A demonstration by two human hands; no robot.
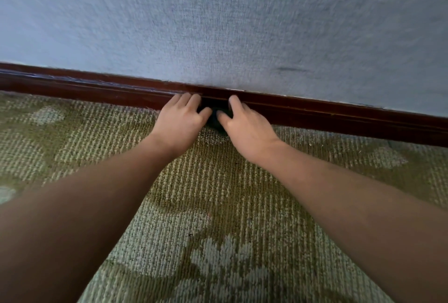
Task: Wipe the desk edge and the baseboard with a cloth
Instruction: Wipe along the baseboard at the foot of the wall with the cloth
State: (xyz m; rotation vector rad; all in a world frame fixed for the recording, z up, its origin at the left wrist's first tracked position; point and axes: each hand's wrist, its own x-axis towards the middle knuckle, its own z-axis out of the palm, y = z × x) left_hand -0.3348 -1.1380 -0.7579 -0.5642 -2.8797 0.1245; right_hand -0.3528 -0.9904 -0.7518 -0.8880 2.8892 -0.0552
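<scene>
A dark cloth (215, 118) is bunched against the dark red-brown wooden baseboard (97, 90), which runs across the view where the wall meets the carpet. My left hand (180, 121) and my right hand (244, 124) sit side by side on the cloth and hold it against the baseboard. Their fingertips reach the baseboard's upper ledge, and both thumbs point inward onto the cloth. Most of the cloth is hidden under the two hands. No desk edge is in view.
A grey-blue textured wall (230, 24) rises above the baseboard, with a small dark mark at the right (289, 69). A green and beige patterned carpet (206, 205) covers the floor under my forearms.
</scene>
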